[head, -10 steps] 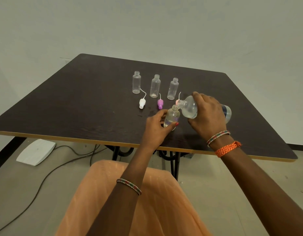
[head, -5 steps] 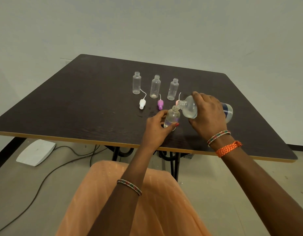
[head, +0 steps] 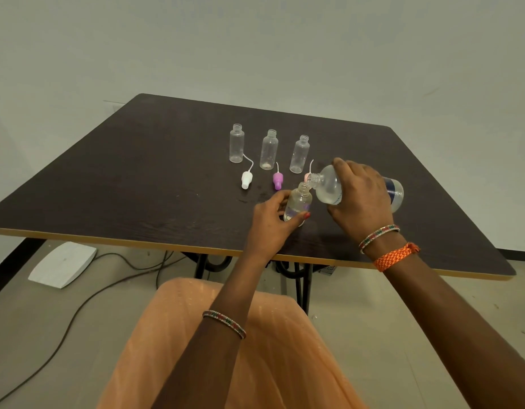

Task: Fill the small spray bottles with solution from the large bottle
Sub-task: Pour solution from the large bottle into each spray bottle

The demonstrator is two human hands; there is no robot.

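Note:
My left hand (head: 270, 219) grips a small clear spray bottle (head: 299, 200) standing near the table's front edge. My right hand (head: 358, 202) holds the large clear bottle (head: 329, 187) tipped on its side, its open neck touching the small bottle's mouth. Some liquid sits in the small bottle. Three more small clear bottles stand uncapped in a row behind: left (head: 236, 143), middle (head: 269, 149), right (head: 299, 154).
A white spray cap (head: 246, 179) and a purple one (head: 277, 180) lie on the dark table (head: 137, 178), each with a dip tube; a pink cap (head: 308, 176) peeks out behind the large bottle. On the floor lie a white pad (head: 62, 264) and cables.
Both hands and both bottles have stayed almost still; the large bottle remains tipped at the small bottle's mouth.

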